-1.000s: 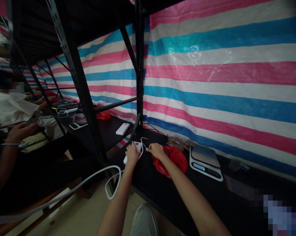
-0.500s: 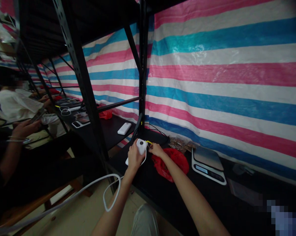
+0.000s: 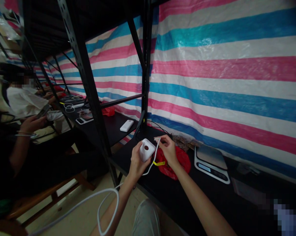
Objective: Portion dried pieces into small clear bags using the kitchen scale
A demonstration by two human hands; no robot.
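My left hand (image 3: 137, 164) is wrapped round a white power bank (image 3: 148, 149), a rounded block with a dark round spot on its face. Just to the right, my right hand (image 3: 168, 149) pinches the end of a white cable (image 3: 157, 151) between thumb and fingers; the plug is too blurred to make out. A yellow tag (image 3: 159, 163) hangs on this cable below the fingers. The cable passes under my left hand and loops loosely at the lower left. Beneath my right hand lies a red plastic bag (image 3: 183, 162) with its mouth open.
Right of the bag stands a kitchen scale (image 3: 212, 164) with a lit display. Behind are a clear bag of small brown pieces (image 3: 187, 143) and black cables. A black rack post (image 3: 89, 78) rises at left; beyond it lie another white block (image 3: 126, 126) and seated people.
My right hand has moved up and away from the power bank, carrying the cable end with it. The yellow tag now hangs lower. The power bank is turned more toward me.
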